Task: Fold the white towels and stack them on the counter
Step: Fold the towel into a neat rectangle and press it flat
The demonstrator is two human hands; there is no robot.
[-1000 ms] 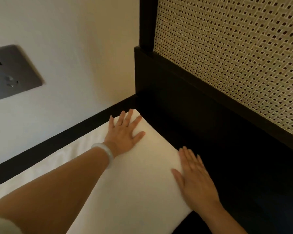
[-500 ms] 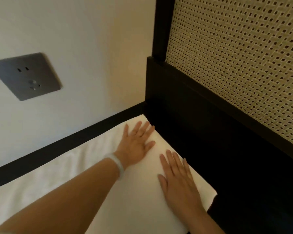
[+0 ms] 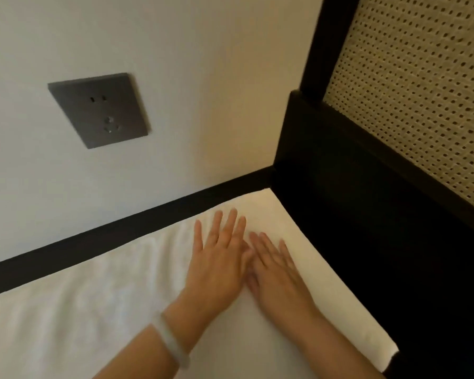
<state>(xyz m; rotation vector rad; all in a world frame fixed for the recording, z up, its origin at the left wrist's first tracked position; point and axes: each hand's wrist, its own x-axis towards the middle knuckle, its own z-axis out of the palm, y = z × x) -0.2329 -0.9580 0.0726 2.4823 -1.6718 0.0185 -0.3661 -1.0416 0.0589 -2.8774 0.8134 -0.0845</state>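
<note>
Both hands flat on towel (image 3: pixel 121 310), fingers straight, grasping nothing: left hand (image 3: pixel 219 258), right hand (image 3: pixel 277 272) touching. Best to smooth outward evenly, keeping edges square.

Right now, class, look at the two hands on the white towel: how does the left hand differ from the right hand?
The left hand has a pale bracelet at its wrist; the right hand shows none. The left hand's fingers are spread, the right hand's lie closer together. Both lie flat, palm down, close side by side on the white towel.
</note>
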